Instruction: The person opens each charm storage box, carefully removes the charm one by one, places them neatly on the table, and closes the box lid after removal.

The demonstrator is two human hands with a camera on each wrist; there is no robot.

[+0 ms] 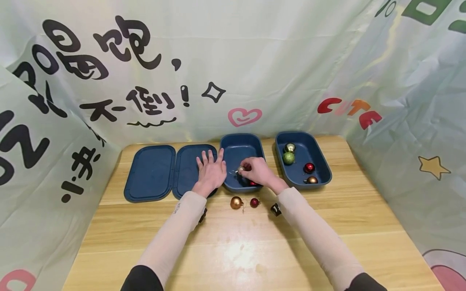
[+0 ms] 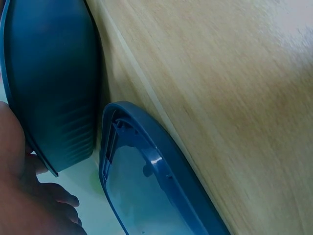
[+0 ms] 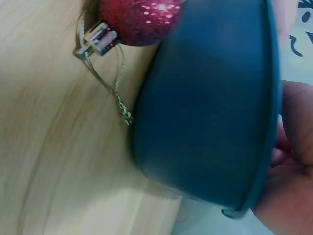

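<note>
My right hand (image 1: 260, 171) reaches into the middle blue box (image 1: 240, 139) and pinches a pale gold Christmas bauble (image 1: 240, 169) with a string loop. Partly under that hand, a red bauble (image 1: 253, 183) lies in the box. With fingers spread, my left hand (image 1: 212, 174) rests at the box's left rim, above a blue lid (image 1: 183, 171). In the left wrist view the thumb side of the left hand (image 2: 34, 196) is by the box rim. The right wrist view shows the right hand (image 3: 288, 171) over the rim; the held bauble is hidden there.
At right, another blue box (image 1: 303, 151) holds gold, green, red and copper baubles. A second blue lid (image 1: 150, 173) lies at far left. In front of the middle box are a copper bauble (image 1: 236, 202) and a dark red glitter bauble (image 1: 254, 202). A printed curtain (image 1: 204, 52) surrounds the table.
</note>
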